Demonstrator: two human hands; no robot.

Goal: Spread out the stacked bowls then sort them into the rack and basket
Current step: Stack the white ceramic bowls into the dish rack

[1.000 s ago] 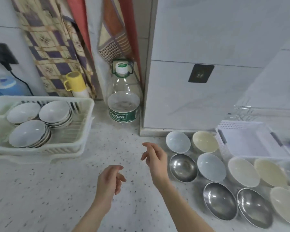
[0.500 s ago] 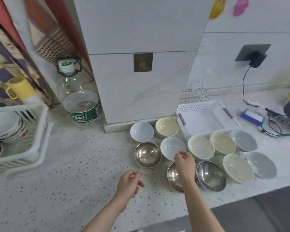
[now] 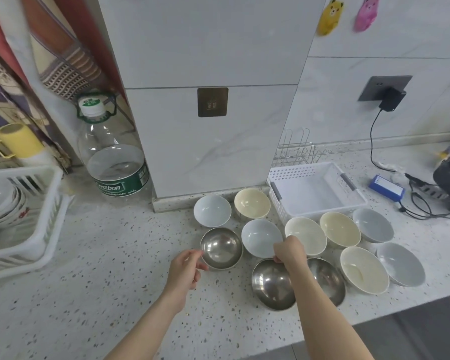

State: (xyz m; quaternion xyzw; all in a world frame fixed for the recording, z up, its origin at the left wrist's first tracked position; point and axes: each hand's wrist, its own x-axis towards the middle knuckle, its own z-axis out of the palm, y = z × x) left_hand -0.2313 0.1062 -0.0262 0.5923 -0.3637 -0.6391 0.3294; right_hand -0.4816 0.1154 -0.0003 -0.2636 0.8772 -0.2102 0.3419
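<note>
Since a moment ago the left hand (image 3: 183,268) has reached forward to the rim of the left steel bowl (image 3: 220,248), fingers curled at its edge, though whether they pinch it cannot be told. The right hand (image 3: 289,249) pinches the far rim of the near steel bowl (image 3: 273,284). The other bowls lie spread on the counter (image 3: 102,255) before the white basket (image 3: 315,188); the rack (image 3: 31,216) sits far left.
</note>
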